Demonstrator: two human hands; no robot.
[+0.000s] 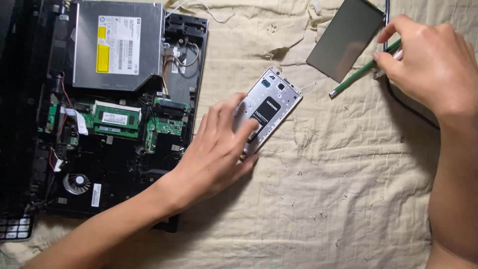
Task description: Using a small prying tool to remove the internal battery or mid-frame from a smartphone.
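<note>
Laptop chassis (pixel 99 114) occupied the left third of the frame, its bottom cover off. A silver optical drive (pixel 117 45) sat at the upper left, green memory modules (pixel 115 118) below it, and a small cooling fan (pixel 76 183) toward the lower left. A strip of keyboard keys (pixel 15 228) showed at the lower left corner. All rested on a wrinkled cream cloth (pixel 323 199) covering the surface.

Left of centre, the left hand (pixel 219 149) lay flat, fingers spread and pressing on the lower end of a phone (pixel 269 107). The phone lay diagonally at the centre of the frame, its back cover off, exposing a silver inner frame and a black battery. The hand clamped nothing; it only held the phone down.

At the upper right lay a dark rectangular panel (pixel 346 37), apart from the phone. Beside it, the right hand (pixel 428 65) had its fingers closed around a green-handled tool (pixel 363 69), whose tip rested on the cloth just below the panel. A black cable (pixel 408 107) ran under that hand.

Judged from the layout, the phone's opening was done; the battery remained seated, and no loose screws or further removed parts were visible, so the interior work appeared largely outstanding.
</note>
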